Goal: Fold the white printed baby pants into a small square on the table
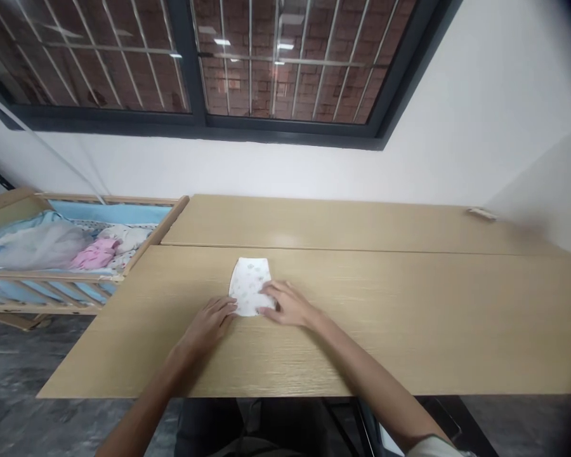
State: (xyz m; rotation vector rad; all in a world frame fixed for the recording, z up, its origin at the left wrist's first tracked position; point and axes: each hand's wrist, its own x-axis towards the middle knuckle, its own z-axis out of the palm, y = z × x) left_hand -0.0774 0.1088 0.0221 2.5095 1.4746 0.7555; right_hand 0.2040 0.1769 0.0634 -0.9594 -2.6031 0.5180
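Observation:
A small white cloth [250, 282] with a faint scattered print lies flat on the wooden table. It is narrower at the top and has curved sides; whether it is folded I cannot make out. My left hand [214, 320] rests at its lower left edge, fingers stretched out and fingertips touching the fabric. From the right, my right hand [288, 304] reaches onto the cloth, its thumb and fingers apart at the right edge and lower corner.
The pale wooden table [409, 311] has a seam near its back. At the left stands a wooden crib [52, 276] with pink, white and blue fabrics. A small whitish object [481, 214] lies at the back right. Behind is a barred window [285, 63].

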